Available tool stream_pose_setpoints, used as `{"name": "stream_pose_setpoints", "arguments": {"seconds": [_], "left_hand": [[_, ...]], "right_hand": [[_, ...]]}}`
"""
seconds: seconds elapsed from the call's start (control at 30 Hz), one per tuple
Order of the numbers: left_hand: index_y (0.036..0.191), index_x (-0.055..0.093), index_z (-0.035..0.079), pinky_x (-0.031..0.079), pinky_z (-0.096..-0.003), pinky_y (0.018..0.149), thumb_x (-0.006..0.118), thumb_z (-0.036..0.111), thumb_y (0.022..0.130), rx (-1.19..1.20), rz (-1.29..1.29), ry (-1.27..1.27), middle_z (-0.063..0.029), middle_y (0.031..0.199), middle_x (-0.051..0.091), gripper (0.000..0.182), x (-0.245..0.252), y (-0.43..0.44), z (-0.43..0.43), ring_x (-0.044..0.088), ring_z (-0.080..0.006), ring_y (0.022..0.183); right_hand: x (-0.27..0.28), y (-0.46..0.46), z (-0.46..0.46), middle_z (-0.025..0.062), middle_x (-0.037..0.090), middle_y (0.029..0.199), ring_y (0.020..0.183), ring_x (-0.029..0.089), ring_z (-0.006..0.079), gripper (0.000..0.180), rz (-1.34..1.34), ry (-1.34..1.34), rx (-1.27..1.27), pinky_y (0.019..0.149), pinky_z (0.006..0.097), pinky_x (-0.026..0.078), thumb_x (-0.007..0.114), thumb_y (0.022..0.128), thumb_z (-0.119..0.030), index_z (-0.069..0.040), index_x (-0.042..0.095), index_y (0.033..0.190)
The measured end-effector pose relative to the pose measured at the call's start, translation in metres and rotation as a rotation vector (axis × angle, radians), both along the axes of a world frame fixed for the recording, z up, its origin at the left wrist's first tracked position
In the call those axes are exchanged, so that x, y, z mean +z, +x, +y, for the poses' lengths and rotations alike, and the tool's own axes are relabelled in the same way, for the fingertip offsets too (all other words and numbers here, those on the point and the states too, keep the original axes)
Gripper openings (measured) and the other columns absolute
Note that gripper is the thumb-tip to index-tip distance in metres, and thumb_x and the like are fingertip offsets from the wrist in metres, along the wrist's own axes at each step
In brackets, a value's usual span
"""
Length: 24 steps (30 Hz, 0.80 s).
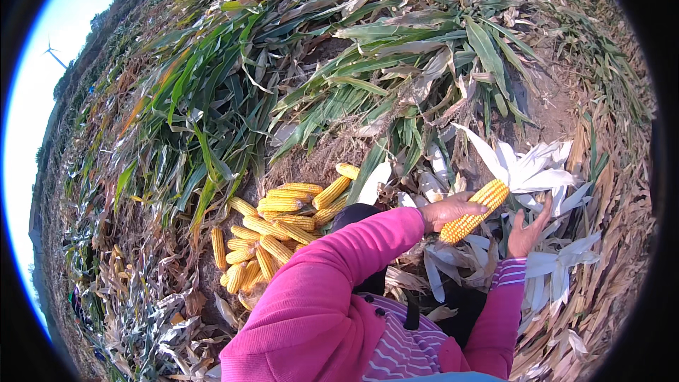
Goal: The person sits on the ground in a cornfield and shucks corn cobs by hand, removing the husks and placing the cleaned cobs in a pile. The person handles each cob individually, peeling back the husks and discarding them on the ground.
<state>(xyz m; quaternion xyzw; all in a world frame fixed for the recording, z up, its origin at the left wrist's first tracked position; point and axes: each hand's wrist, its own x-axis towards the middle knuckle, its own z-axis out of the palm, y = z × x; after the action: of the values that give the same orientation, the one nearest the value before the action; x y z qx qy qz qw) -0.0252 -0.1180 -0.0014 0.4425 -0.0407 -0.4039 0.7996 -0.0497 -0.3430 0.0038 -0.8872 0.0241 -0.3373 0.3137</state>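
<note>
My left hand [452, 210] grips a bare yellow ear of corn [475, 211], which is tilted with its upper end against pale, splayed corn husks [522, 170]. Just right of the ear, my right hand [529, 229] has its thumb and fingers apart, with the husks right behind it; whether it touches them I cannot tell. On the ground left of my left arm lies a pile of husked yellow corn ears [273, 223]. Stripped white husks [562, 265] lie at the right of my right forearm.
Cut corn stalks with green leaves [339, 63] cover the ground beyond the pile. Dry husks and leaves [170, 323] lie at the lower left, with a few more ears [121, 265] farther off. A wind turbine [51, 50] stands on the horizon at the far left.
</note>
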Motion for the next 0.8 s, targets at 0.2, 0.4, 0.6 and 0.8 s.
{"name": "stream_pose_setpoints", "arguments": {"seconds": [0.2, 0.4, 0.6, 0.8], "left_hand": [[0.128, 0.042, 0.003, 0.050, -0.0287, 0.070, 0.070, 0.026, 0.083, 0.030, -0.219, 0.166, -0.0051, 0.097, 0.058, 0.058, -0.014, 0.001, -0.008, 0.058, -0.0139, 0.080], [0.131, 0.039, 0.000, 0.042, -0.0307, 0.091, 0.070, 0.025, 0.082, -0.175, -0.603, 0.371, -0.0068, 0.112, 0.056, 0.063, -0.005, -0.012, -0.025, 0.053, -0.0147, 0.101], [0.121, 0.040, -0.001, 0.046, -0.0379, 0.085, 0.072, 0.026, 0.077, -0.349, -0.822, 0.648, -0.0216, 0.104, 0.059, 0.061, 0.000, -0.018, -0.018, 0.059, -0.0290, 0.099], [0.130, 0.039, 0.002, 0.042, -0.0323, 0.091, 0.072, 0.016, 0.077, -0.336, -0.754, 0.676, -0.0093, 0.110, 0.057, 0.064, -0.016, -0.024, -0.018, 0.054, -0.0187, 0.102]], "right_hand": [[-0.014, -0.006, 0.020, 0.0200, 0.050, 0.129, 0.118, 0.051, 0.0258, 0.072, 0.753, 1.187, 0.633, 0.098, 0.0370, 0.041, 0.060, 0.090, -0.043, 0.006, 0.035, 0.136], [-0.004, 0.000, 0.033, 0.0097, 0.065, 0.093, 0.086, 0.063, 0.0159, 0.036, 0.476, 1.547, 0.473, 0.079, 0.0283, 0.049, 0.073, 0.082, -0.018, 0.006, 0.061, 0.106], [-0.016, 0.006, -0.002, 0.0083, 0.066, 0.090, 0.077, 0.063, 0.0149, 0.035, 0.634, 1.206, 0.424, 0.071, 0.0275, 0.050, 0.074, 0.081, -0.018, 0.005, 0.063, 0.106], [-0.018, 0.008, 0.010, 0.0084, 0.064, 0.092, 0.078, 0.064, 0.0163, 0.041, 0.594, 1.317, 0.326, 0.072, 0.0289, 0.051, 0.064, 0.089, -0.034, 0.000, 0.061, 0.113]]}}
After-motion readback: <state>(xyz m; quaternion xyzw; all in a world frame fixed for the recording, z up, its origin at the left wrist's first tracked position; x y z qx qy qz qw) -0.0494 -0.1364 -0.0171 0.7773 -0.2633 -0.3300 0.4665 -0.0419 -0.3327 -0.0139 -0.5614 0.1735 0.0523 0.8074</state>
